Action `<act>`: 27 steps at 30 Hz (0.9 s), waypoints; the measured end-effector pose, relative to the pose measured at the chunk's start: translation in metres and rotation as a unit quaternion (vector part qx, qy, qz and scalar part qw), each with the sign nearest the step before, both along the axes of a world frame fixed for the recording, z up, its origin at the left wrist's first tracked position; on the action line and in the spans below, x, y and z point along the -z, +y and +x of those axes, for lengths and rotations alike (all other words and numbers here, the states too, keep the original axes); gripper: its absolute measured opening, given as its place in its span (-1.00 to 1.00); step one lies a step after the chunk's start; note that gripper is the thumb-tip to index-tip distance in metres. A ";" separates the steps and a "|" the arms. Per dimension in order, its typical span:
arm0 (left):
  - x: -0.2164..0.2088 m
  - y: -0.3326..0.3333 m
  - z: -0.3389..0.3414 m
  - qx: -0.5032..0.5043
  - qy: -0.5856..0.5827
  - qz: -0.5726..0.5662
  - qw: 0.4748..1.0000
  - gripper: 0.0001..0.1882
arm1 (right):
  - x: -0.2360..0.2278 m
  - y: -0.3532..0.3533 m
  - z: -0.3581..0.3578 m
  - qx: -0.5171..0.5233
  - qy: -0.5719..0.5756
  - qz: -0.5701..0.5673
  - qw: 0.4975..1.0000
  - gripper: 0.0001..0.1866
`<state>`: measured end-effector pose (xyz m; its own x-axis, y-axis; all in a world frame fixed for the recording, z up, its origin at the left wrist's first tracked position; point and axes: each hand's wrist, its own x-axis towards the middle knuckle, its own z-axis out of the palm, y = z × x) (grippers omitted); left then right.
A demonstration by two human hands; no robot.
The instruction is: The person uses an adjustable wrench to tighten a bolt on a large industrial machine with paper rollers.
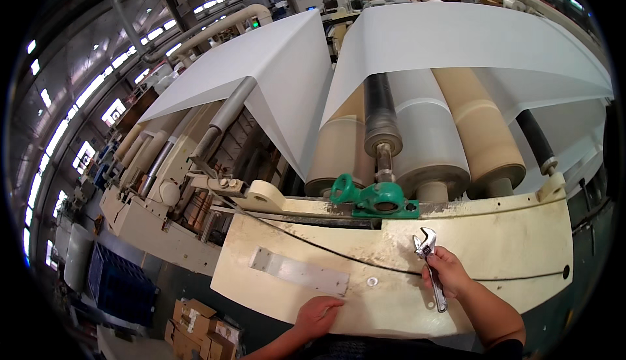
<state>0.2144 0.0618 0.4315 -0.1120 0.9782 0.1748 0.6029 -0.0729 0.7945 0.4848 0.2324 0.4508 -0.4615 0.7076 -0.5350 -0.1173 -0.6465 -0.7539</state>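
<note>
My right hand [448, 271] is closed round the handle of a silver adjustable wrench [439, 289]. The wrench's open jaw points up and away from me, above the cream machine panel [404, 314]. Down at the panel's near edge lies my left hand [318, 314], its fingers loosely bent together, holding nothing that I can see. A flat metal bracket [300, 274] is close beyond it. Past the wrench, a green bearing housing [385, 201] with a round handwheel [342, 189] sits on the frame, at the end of a dark roller's shaft [385, 164].
White sheet material [469, 40] spans over large tan and white rolls [479, 125]. A black cable [339, 254] crosses the panel and passes by my right hand. Another machine section [163, 223] stands left. Cardboard boxes [195, 330] and blue crates [120, 282] are at lower left.
</note>
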 end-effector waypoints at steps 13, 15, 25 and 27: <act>-0.009 0.019 0.011 -0.037 0.166 0.054 0.984 -0.81 | 0.006 0.056 -0.010 -0.032 0.028 -0.014 0.999 -0.94; -0.005 0.009 -0.004 -0.031 0.186 0.055 0.981 -0.78 | 0.006 0.048 -0.015 -0.089 0.050 0.008 0.995 -0.93; 0.019 -0.012 -0.059 -0.018 0.092 0.143 0.985 -0.82 | -0.040 0.008 -0.138 -0.276 -0.188 0.490 0.805 -0.80; 0.025 -0.015 -0.062 0.005 0.081 0.148 0.986 -0.81 | -0.035 0.016 -0.179 -0.256 -0.219 0.592 0.732 -0.83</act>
<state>0.1525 0.0467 0.4061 -0.0491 0.8826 0.4675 0.7182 -0.2940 0.6307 0.3060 0.2480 0.4858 -0.7962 0.5893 0.1370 0.3327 0.6156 -0.7144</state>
